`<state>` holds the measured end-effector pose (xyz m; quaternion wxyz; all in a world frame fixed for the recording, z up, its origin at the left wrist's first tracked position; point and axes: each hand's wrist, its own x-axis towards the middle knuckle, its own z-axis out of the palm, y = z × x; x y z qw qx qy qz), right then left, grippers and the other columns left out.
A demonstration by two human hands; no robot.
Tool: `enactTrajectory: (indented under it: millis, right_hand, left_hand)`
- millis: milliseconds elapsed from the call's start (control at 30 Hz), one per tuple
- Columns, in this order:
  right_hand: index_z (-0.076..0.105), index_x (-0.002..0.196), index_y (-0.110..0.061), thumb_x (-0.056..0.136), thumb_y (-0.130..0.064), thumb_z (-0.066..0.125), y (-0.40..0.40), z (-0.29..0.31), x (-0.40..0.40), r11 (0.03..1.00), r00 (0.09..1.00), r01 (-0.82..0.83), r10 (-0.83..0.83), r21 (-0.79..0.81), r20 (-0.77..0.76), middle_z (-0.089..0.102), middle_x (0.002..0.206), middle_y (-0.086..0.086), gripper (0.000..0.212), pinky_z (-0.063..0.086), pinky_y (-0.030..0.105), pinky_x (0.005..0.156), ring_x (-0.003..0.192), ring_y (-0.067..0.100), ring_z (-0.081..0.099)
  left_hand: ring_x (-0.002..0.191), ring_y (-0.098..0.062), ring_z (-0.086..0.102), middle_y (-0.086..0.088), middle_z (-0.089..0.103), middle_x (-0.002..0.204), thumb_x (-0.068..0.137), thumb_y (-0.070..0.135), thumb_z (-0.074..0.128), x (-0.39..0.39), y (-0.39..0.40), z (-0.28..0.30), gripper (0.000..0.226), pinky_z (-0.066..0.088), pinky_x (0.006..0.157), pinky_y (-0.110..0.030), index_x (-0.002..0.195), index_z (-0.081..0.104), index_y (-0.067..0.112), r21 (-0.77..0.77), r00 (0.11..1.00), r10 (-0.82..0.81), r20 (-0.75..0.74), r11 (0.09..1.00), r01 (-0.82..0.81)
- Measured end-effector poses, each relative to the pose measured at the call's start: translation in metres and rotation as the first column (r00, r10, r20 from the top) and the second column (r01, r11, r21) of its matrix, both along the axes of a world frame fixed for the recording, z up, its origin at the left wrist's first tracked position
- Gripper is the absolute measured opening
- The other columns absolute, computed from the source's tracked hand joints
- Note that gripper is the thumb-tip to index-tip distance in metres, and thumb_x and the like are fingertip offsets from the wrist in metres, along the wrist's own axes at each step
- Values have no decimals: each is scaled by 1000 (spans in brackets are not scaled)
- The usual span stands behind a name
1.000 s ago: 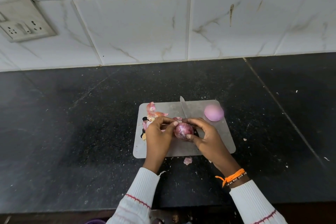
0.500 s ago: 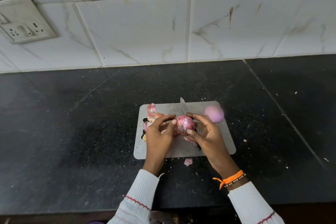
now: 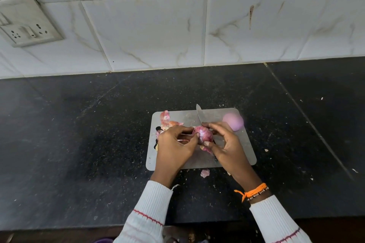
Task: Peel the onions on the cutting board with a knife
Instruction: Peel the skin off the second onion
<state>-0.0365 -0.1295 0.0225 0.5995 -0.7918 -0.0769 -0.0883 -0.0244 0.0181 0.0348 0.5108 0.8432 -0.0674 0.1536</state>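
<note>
A partly skinned red onion [image 3: 204,134] is held just above the grey cutting board [image 3: 245,150]. My left hand [image 3: 173,144] pinches the onion's left side with thumb and fingertips. My right hand [image 3: 227,148] grips its right side between thumb and index finger, and a loose strip of skin hangs below. The knife [image 3: 200,115] lies on the board; its blade points away from me and the handle is mostly hidden under my right hand. A peeled pale-pink onion [image 3: 233,121] sits at the board's far right corner.
A pile of onion skins [image 3: 166,120] lies on the board's far left corner. One skin scrap [image 3: 205,172] is on the black counter [image 3: 79,134] just before the board. The tiled wall [image 3: 158,35] with a socket plate [image 3: 25,23] stands behind.
The onion has risen slightly off the board and turned between both hands, and a strip of skin now hangs beneath it. The knife and the peeled onion have stayed in place.
</note>
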Motion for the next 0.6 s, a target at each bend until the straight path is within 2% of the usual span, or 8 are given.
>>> enactTrajectory:
  millis: [133,300,367,467,600]
  right_hand:
    - [58,112,-25,77,9,65,-1,1,-1,1000,1000,-13,13,-16,4,54,112,-4,49,42,6,86,108,-6,50]
    - [56,111,-31,77,8,64,-2,-2,0,999,1000,-29,29,-21,-7,51,114,-9,52,51,25,90,111,0,50]
    - [56,110,-33,78,9,64,-3,-3,-1,999,999,-30,30,-12,-17,51,114,-8,54,52,26,89,112,1,50]
    - [56,108,-36,78,10,64,-4,-3,-1,999,999,-39,39,10,-34,51,115,-6,55,53,23,87,112,0,49]
    - [58,109,-30,77,8,65,-2,-3,0,1000,1000,-2,2,0,-27,54,114,0,51,44,9,88,109,-1,51]
  left_hand:
    - [73,-3,66,1,73,83,74,12,74,0,-1,-3,15,52,68,-12,89,75,8,19,1000,-8,-11,1000,8]
    - [70,-3,64,-1,72,81,74,9,74,2,0,-5,13,52,68,-15,86,76,8,69,1000,-12,-6,998,13]
    - [69,-5,64,-1,72,79,73,8,73,2,0,-5,11,53,67,-16,85,76,8,78,1000,-17,-10,997,18]
    - [69,-6,63,1,71,77,75,5,70,3,-2,-4,9,54,69,-20,82,74,10,91,1000,11,-27,996,-8]
    - [73,-4,64,2,72,81,80,6,68,3,-3,-5,11,53,72,-18,87,75,11,10,998,48,-26,999,-48]
